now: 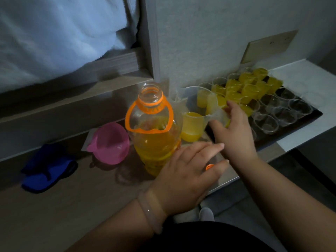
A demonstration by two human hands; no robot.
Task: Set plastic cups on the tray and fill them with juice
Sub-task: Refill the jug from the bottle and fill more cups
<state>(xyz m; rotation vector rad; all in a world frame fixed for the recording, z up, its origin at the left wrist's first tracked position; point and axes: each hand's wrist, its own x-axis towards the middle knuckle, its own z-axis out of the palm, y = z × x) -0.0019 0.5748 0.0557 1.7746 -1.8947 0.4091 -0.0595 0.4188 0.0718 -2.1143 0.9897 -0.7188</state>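
Head view, dim light. Tray (317,113) sits on the white shelf at the right, against the wall; we count filled cups (250,90) crowding its far half and empty cups (283,108) along its near right edge. Those clear cups look thin and light, easy to tip or crush, so we would pinch each low on the wall, gently, and never by the rim once full.

Measuring jug (192,124) stands on the wooden table just left of the tray's near left corner, with some juice in the bottom. Our right hand (234,131) reaches across to its handle side, fingers curled at the spout and handle region; we cannot tell whether they are clamped on it or only touching. Jug plastic looks stiff but slick when wet; the handle is the place to hold.

Juice bottle (154,135) stands uncapped near the table's front edge, about half full, so we judge it heavy and sloshy. Its orange carry loop is the handle; a second hand under the body would steady a pour.

Our left hand (185,171) hovers beside the bottle, fingers spread, with an orange cap (209,166) showing between them, seemingly lying underneath rather than gripped.

Pink funnel (111,142) and blue cloth (47,168) lie well left, untouched.
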